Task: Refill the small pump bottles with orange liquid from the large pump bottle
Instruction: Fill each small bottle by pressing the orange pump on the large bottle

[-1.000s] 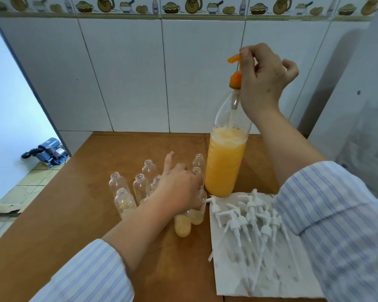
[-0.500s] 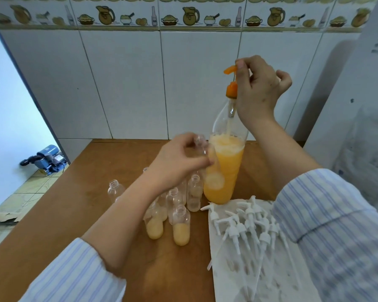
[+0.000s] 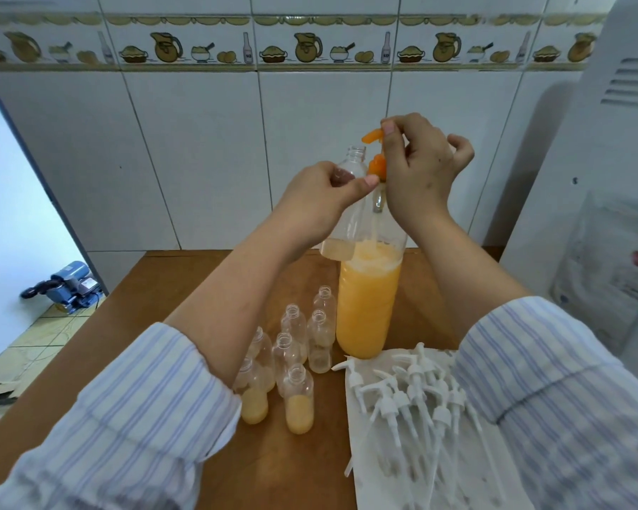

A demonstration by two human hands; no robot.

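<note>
At centre frame, a small bottle [image 3: 348, 200] is pinched by the curled fingers of the left hand [image 3: 319, 196] and held up with its open neck just under the orange pump [image 3: 375, 152]. The pump head is gripped by the thumb and forefinger of the right hand [image 3: 418, 174]; the other fingers are curled. A little pale liquid is seen in the held bottle's base. The large bottle [image 3: 368, 300], about half full of orange liquid, stands behind it on the table [image 3: 155, 300]. Below centre, small open bottles [image 3: 291, 355] are clustered; two [image 3: 300, 403] hold orange liquid. White pumps [image 3: 409, 395] lie on paper [image 3: 395, 473], lower right, partly hidden by the right sleeve [image 3: 553, 380].
</note>
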